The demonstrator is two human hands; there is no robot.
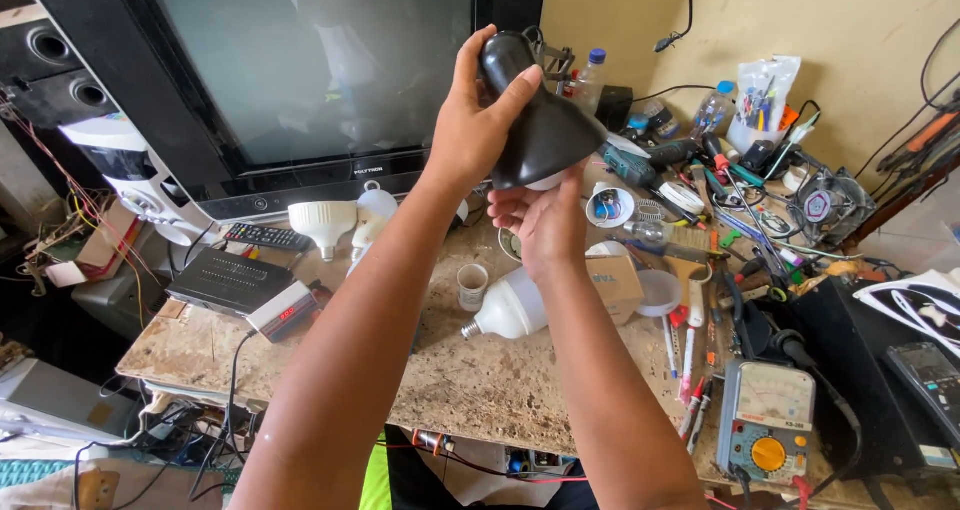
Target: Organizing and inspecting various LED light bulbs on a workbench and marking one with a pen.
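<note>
Multimeter: an analogue meter (pixel 768 425) with a blue body and orange dial lies at the bench's near edge, about 5 o'clock from the hands.
Pens: several pens and markers (pixel 690 370) lie loose just left of the meter.
Worktable: a worn, speckled board (pixel 450 380) carries everything.
Loose bulb: a large white bulb (pixel 512 308) lies on its side under the hands, screw base pointing to 8 o'clock.
Small cup: a pale little cup (pixel 472 285) stands upright just left of that bulb; whether it holds anything cannot be told.
Cardboard box: a small brown box (pixel 615 280) sits at the bulb's 3 o'clock, with a round white lid (pixel 660 292) beside it.
Set-top box: a black box (pixel 230 282) lies at 9 o'clock, a remote (pixel 265 237) behind it.
Right hand: the right hand (pixel 545 220) is cupped beneath the shade's open mouth, fingers on a white bulb (pixel 545 182) seated inside it.
Left hand: the left hand (pixel 478 120) is clenched round the neck of the black lamp shade (pixel 545 130), raised above the bench centre.
Open housing: a white round shell (pixel 610 207) at 2 o'clock shows blue parts inside.
Plastic bag: a clear bag (pixel 762 100) by the wall at 2 o'clock holds small coloured tools.
Television: a big dark set (pixel 300 70) stands at 11 o'clock.
</note>
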